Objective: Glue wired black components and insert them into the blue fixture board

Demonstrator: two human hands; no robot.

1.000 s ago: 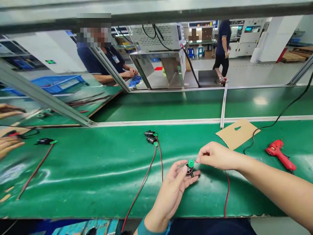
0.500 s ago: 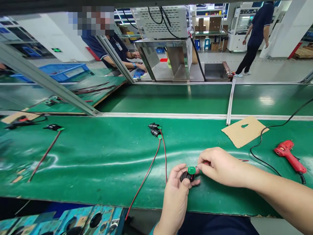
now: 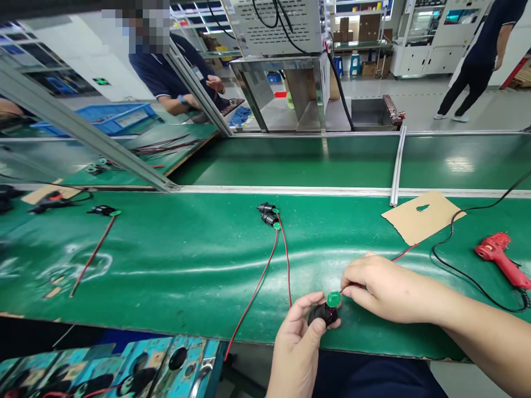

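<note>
Near the front edge of the green mat, my left hand [image 3: 299, 337] grips a black round part [image 3: 323, 315] between thumb and fingers. A small green disc [image 3: 333, 299] sits on top of that part. Right beside the disc, my right hand [image 3: 365, 284] pinches a thin wire that runs to it. A length of red wire [image 3: 405, 252] shows behind my right wrist. Further back lie two black parts [image 3: 269, 213] with green discs and long red wires [image 3: 262, 276], one hanging over the front edge.
A red glue gun [image 3: 500, 257] with a black cable and a torn cardboard piece [image 3: 423, 216] lie right. Another wired black part [image 3: 103, 210] is left. A blue fixture [image 3: 182, 365] stands below the mat. One person [image 3: 186, 77] works across the bench; another [image 3: 481, 61] walks behind.
The view has shifted slightly. The disc faces the camera more, and more red wire shows behind my right wrist. The person at the back has walked right; the person opposite has moved their hands.
</note>
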